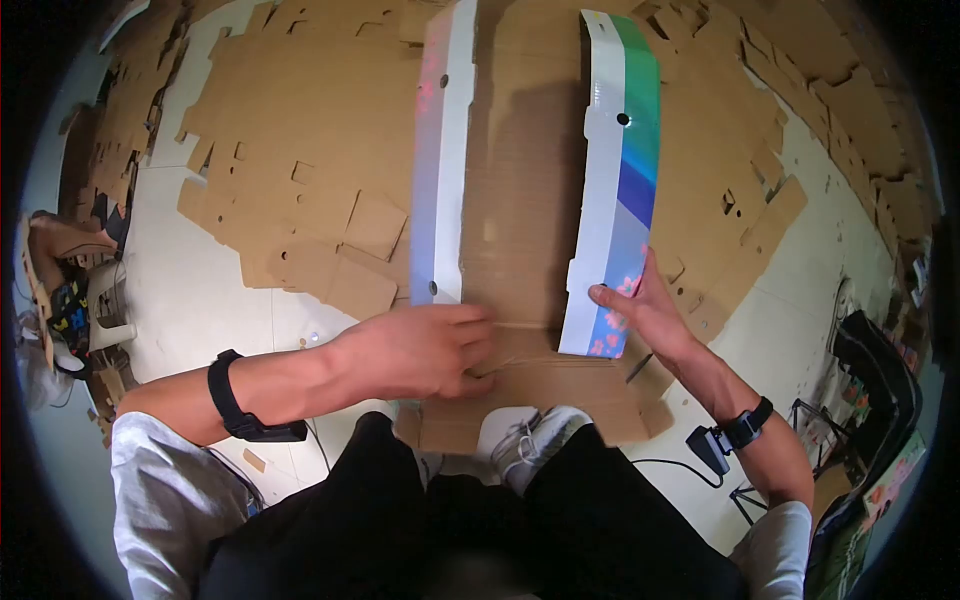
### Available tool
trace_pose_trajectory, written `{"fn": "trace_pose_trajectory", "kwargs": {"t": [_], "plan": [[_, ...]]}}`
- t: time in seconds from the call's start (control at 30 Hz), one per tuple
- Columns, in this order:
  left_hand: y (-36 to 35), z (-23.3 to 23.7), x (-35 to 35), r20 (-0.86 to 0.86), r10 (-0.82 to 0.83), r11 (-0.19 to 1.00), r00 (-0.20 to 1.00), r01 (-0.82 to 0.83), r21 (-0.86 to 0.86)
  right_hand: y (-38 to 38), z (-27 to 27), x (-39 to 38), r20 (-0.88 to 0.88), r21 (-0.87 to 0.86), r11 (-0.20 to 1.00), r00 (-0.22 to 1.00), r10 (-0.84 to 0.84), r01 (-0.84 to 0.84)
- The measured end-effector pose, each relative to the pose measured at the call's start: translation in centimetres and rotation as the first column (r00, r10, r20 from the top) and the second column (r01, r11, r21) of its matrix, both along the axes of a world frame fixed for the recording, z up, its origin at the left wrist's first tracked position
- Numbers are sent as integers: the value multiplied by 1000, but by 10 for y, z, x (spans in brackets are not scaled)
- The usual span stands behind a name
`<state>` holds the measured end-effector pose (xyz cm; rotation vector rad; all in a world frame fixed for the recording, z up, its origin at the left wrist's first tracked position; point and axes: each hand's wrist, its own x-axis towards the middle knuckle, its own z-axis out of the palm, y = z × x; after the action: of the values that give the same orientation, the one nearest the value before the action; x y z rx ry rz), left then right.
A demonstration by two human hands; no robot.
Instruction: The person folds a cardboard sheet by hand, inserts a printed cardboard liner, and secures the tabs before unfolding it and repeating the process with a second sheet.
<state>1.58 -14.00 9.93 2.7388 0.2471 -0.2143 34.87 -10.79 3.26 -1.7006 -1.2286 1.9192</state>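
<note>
At the right hand (655, 315), open carton (520, 210) — brown inside, pink-blossomed outside

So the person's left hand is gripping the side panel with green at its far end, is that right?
The hand is wrong: the head view shows the person's right hand gripping the side panel with green at its far end.

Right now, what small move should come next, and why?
Probably swing the near flap up with the left hand: it lies folded out toward the shoes, that hand is close by, and the right hand grips the right box wall.
</note>
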Motion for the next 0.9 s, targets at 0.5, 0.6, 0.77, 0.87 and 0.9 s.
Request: {"fn": "trace_pose_trajectory", "kwargs": {"t": [0.5,0.6,0.77,0.87,0.9], "plan": [[-8,-64,10,268,211,972,940,-232,49,-11,-9,1,-15,85,994,998,68,-67],[-15,-62,-14,214,194,968,957,-222,115,-13,-16,6,-4,123,988,996,94,-93],[-19,-48,-48,58,217,976,974,-218,21,-12,-15,7,-45,59,995,995,86,-83],[-23,-30,-48,-16,380,905,925,-376,-201,-14,-12,6,-16,107,990,996,93,-90],[-28,-30,-46,0,450,874,893,-441,-203,-16,-13,6,0,140,986,996,87,-86]]}}
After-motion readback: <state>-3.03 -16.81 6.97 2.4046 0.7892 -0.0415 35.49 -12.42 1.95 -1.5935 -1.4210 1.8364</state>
